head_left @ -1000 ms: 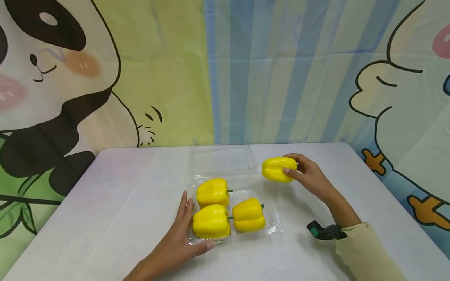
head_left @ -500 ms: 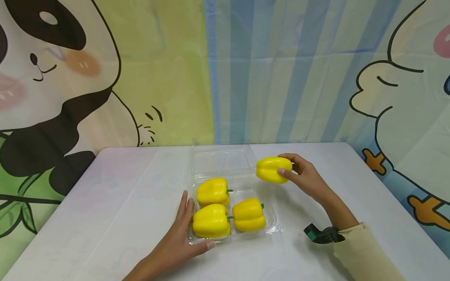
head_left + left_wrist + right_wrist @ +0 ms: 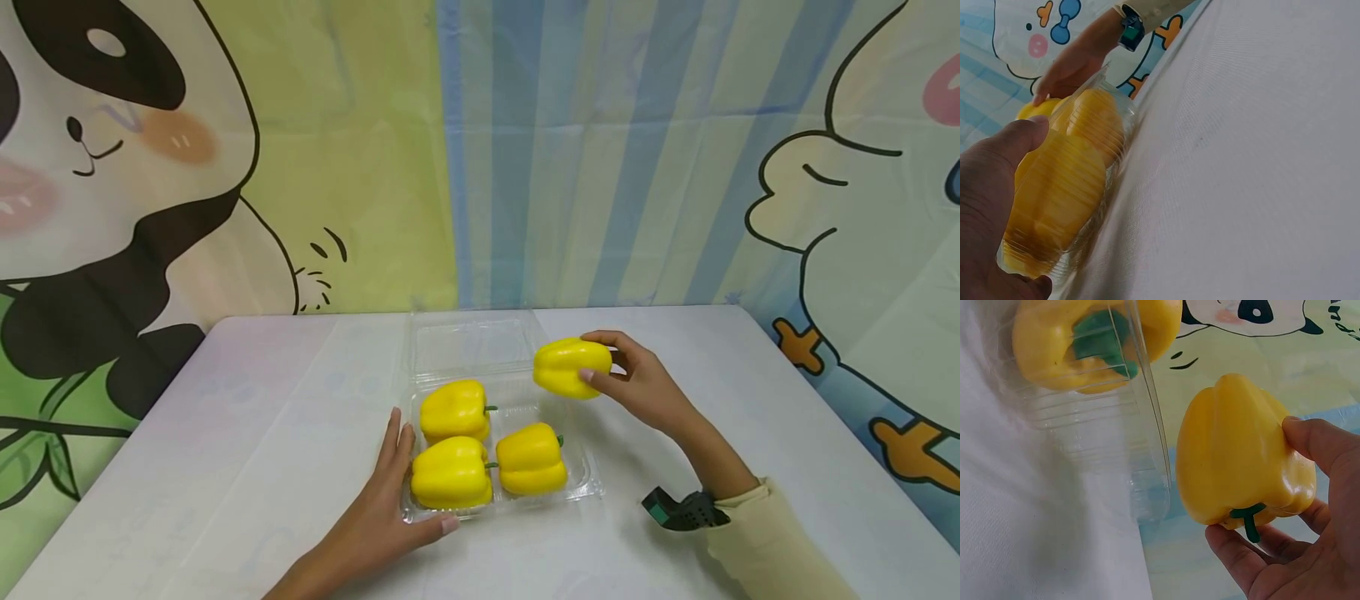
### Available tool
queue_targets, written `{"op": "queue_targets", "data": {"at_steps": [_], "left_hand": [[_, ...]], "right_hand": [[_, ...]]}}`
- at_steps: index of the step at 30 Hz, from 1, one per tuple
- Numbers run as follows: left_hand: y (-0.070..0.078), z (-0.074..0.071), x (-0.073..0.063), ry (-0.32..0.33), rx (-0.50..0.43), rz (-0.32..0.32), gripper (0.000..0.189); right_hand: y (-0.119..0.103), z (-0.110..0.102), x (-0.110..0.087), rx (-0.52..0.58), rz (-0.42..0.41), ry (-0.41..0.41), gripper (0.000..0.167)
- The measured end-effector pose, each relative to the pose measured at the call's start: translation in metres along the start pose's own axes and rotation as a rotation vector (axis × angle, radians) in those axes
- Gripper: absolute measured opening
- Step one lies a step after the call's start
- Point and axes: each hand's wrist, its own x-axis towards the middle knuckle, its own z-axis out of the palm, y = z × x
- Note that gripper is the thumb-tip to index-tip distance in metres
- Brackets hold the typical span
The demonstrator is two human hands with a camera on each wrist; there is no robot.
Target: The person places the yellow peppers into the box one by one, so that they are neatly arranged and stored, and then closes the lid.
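Note:
My right hand [image 3: 645,383] holds a yellow bell pepper [image 3: 572,367] by its stem end, thumb on the near side and fingers on the far side. The pepper hangs over the back right part of a clear plastic clamshell box [image 3: 581,479]. In the right wrist view the held pepper [image 3: 1241,450] shows its green stem, beside the box wall [image 3: 1154,419]. Three more yellow peppers [image 3: 453,410] lie in the box, two at the left and one at the front right. My left hand [image 3: 378,508] rests against the box's left front corner, thumb along the front rim, fingers extended.
The box's transparent lid [image 3: 476,343] lies folded back toward the rear of the white table [image 3: 247,433]. Behind the table hangs a cloth backdrop [image 3: 570,158] with cartoon animals and stripes. A dark band [image 3: 686,508] is on my right wrist.
My right hand has moved left with the bell pepper, from beside the box to over its back right part. The left hand and the box have stayed put.

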Motion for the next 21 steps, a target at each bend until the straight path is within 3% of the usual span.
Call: {"op": "queue_targets", "data": {"at_steps": [21], "left_hand": [[0.0, 0.001, 0.0, -0.004, -0.001, -0.016, 0.124]], "right_hand": [[-0.006, 0.017, -0.002, 0.077, -0.004, -0.043, 0.048]]}}
